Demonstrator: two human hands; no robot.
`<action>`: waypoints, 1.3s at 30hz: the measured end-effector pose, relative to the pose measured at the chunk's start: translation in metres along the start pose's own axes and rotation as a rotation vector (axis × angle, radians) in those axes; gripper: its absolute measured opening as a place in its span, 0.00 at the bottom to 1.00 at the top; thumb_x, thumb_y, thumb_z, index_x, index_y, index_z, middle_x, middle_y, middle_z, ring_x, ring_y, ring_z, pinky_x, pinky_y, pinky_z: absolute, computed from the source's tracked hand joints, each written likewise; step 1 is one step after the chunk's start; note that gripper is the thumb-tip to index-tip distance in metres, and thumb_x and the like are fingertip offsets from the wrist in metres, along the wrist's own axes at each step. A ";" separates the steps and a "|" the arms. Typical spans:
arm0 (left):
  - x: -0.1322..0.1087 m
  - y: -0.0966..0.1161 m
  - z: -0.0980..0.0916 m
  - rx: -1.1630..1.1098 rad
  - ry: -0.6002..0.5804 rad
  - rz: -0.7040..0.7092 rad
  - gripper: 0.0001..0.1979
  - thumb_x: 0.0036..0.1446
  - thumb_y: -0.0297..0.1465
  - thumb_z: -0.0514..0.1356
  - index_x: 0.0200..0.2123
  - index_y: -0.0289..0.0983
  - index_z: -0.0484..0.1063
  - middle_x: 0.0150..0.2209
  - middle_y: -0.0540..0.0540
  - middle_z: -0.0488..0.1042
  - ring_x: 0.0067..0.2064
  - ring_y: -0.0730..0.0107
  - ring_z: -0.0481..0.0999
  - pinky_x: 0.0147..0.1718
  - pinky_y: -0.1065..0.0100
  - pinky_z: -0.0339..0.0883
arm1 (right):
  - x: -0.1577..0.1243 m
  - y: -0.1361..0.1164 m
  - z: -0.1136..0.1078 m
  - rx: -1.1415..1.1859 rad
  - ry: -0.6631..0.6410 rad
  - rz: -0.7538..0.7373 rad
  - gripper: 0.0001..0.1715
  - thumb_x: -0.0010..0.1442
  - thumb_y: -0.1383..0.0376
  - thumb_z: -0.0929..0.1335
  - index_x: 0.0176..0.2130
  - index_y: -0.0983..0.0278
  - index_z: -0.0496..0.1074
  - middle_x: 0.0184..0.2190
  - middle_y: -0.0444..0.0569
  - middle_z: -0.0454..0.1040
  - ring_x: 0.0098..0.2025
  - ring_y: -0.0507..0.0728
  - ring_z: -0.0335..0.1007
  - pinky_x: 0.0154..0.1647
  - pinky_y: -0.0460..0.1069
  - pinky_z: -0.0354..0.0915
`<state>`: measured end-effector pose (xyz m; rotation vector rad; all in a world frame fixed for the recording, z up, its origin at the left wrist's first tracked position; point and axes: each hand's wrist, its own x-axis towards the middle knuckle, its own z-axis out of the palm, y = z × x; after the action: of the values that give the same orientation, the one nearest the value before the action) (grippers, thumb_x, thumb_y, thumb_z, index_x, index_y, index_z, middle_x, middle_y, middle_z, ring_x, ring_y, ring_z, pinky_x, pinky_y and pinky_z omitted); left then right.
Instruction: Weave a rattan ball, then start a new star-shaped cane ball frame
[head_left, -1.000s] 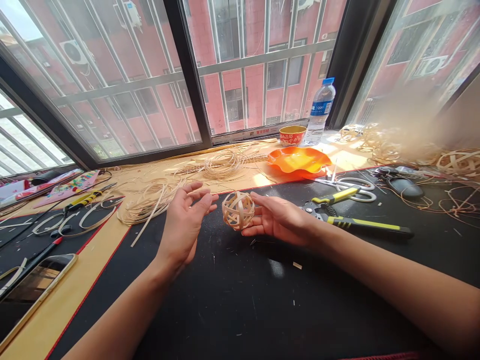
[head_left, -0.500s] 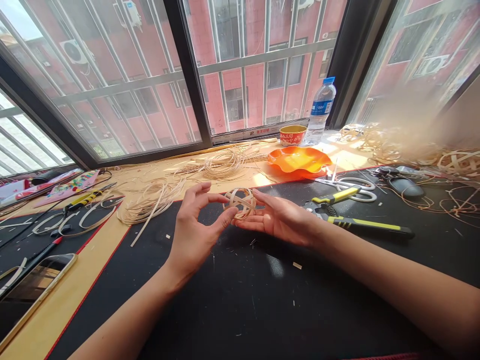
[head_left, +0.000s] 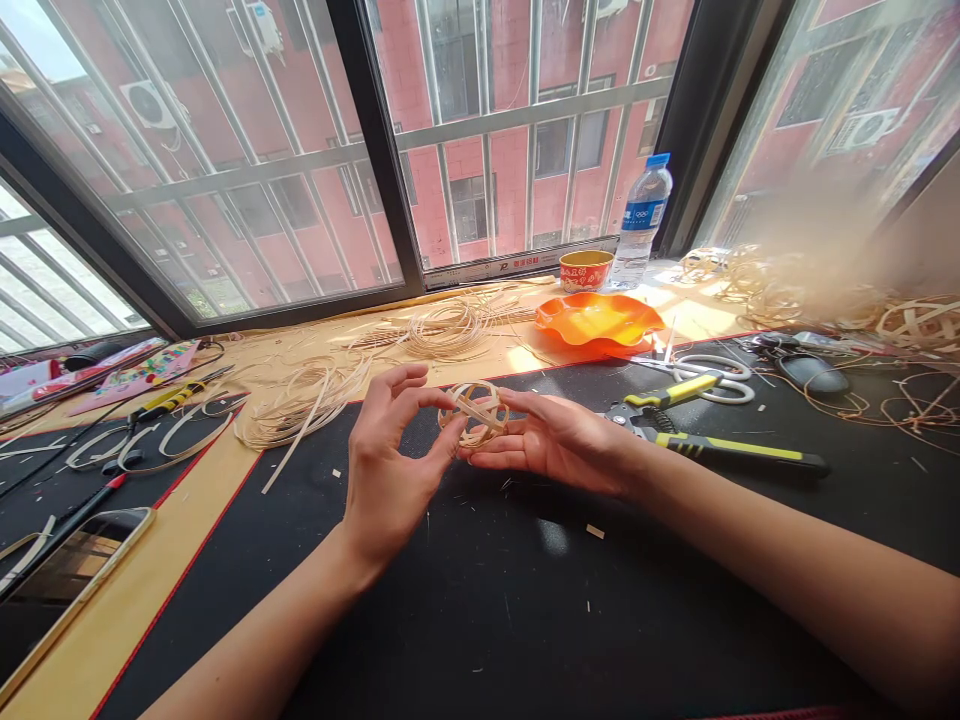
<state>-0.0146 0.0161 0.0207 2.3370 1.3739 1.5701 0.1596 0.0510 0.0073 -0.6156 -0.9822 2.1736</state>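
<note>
A small open-weave ball of pale rattan strips (head_left: 475,414) sits between my hands above the black mat. My left hand (head_left: 394,465) pinches its left side with the thumb and fingertips. My right hand (head_left: 559,445) holds its right side with the fingertips, the thumb lying along the top. Gaps in the weave show through the ball, and my fingers hide part of its lower side.
Yellow-and-black pliers (head_left: 675,435) and white-handled scissors (head_left: 712,380) lie to the right. Coils of rattan strip (head_left: 307,405) lie left, beside an orange wavy dish (head_left: 598,320), a bowl (head_left: 585,270) and a water bottle (head_left: 641,225). A phone (head_left: 67,560) lies at lower left.
My hands have closed in on the ball from both sides, and both now grip it. The ball has turned, and its strips face differently than a second ago.
</note>
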 end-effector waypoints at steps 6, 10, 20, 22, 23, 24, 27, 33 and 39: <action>-0.001 -0.001 -0.001 -0.042 -0.018 -0.138 0.07 0.52 0.27 0.64 0.36 0.37 0.72 0.36 0.48 0.75 0.39 0.68 0.72 0.38 0.65 0.66 | 0.002 0.000 -0.002 -0.001 -0.009 0.013 0.17 0.67 0.64 0.58 0.48 0.72 0.66 0.35 0.58 0.76 0.38 0.57 0.77 0.50 0.53 0.68; 0.000 0.000 -0.003 -0.050 -0.018 -0.128 0.03 0.52 0.26 0.64 0.32 0.37 0.73 0.34 0.49 0.75 0.36 0.70 0.71 0.32 0.69 0.63 | 0.002 0.001 -0.003 0.000 -0.021 0.024 0.16 0.67 0.63 0.58 0.45 0.72 0.68 0.34 0.57 0.77 0.37 0.56 0.77 0.47 0.51 0.70; 0.000 0.001 -0.003 0.120 0.001 0.157 0.04 0.54 0.22 0.62 0.33 0.35 0.75 0.33 0.48 0.71 0.35 0.71 0.72 0.36 0.70 0.66 | 0.003 0.001 -0.005 -0.016 0.009 0.009 0.16 0.65 0.66 0.60 0.48 0.75 0.67 0.36 0.59 0.76 0.36 0.55 0.77 0.46 0.50 0.71; 0.000 0.001 -0.004 0.138 0.006 0.173 0.03 0.54 0.23 0.62 0.32 0.35 0.75 0.34 0.48 0.71 0.36 0.70 0.72 0.36 0.69 0.66 | 0.003 0.001 -0.005 -0.025 0.018 -0.008 0.17 0.65 0.67 0.60 0.49 0.75 0.66 0.37 0.59 0.76 0.37 0.55 0.76 0.45 0.49 0.71; 0.000 0.000 -0.004 0.144 0.005 0.178 0.03 0.54 0.22 0.62 0.32 0.35 0.75 0.34 0.47 0.71 0.37 0.70 0.72 0.37 0.69 0.67 | 0.003 0.001 -0.005 -0.031 0.025 -0.011 0.18 0.64 0.67 0.61 0.50 0.75 0.66 0.38 0.60 0.76 0.37 0.55 0.76 0.44 0.49 0.71; 0.000 0.000 -0.004 0.147 0.001 0.181 0.03 0.54 0.22 0.62 0.32 0.35 0.74 0.34 0.47 0.71 0.38 0.69 0.72 0.37 0.68 0.67 | 0.002 0.001 -0.005 -0.038 0.029 -0.013 0.18 0.64 0.68 0.61 0.51 0.75 0.66 0.38 0.60 0.76 0.37 0.55 0.76 0.44 0.49 0.71; 0.000 -0.001 -0.005 0.153 -0.028 0.187 0.04 0.54 0.21 0.61 0.32 0.34 0.73 0.36 0.46 0.70 0.39 0.68 0.72 0.38 0.67 0.67 | 0.003 0.002 -0.006 -0.053 0.035 -0.006 0.18 0.64 0.67 0.61 0.50 0.75 0.67 0.38 0.60 0.76 0.37 0.55 0.76 0.44 0.49 0.71; 0.002 0.000 -0.005 0.092 -0.056 0.156 0.04 0.55 0.21 0.60 0.32 0.34 0.72 0.36 0.46 0.70 0.39 0.68 0.72 0.38 0.67 0.67 | 0.004 0.003 -0.008 -0.064 0.025 0.008 0.15 0.64 0.66 0.61 0.47 0.73 0.68 0.36 0.59 0.77 0.35 0.55 0.77 0.44 0.50 0.71; 0.005 0.000 -0.006 -0.062 -0.017 -0.058 0.05 0.59 0.27 0.58 0.39 0.36 0.72 0.38 0.47 0.73 0.42 0.67 0.72 0.39 0.66 0.67 | 0.003 -0.003 -0.002 0.046 0.118 0.018 0.19 0.66 0.63 0.55 0.48 0.73 0.66 0.33 0.58 0.76 0.35 0.55 0.76 0.49 0.54 0.69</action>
<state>-0.0188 0.0170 0.0275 2.2488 1.3563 1.5509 0.1602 0.0554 0.0077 -0.7245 -0.8650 2.1429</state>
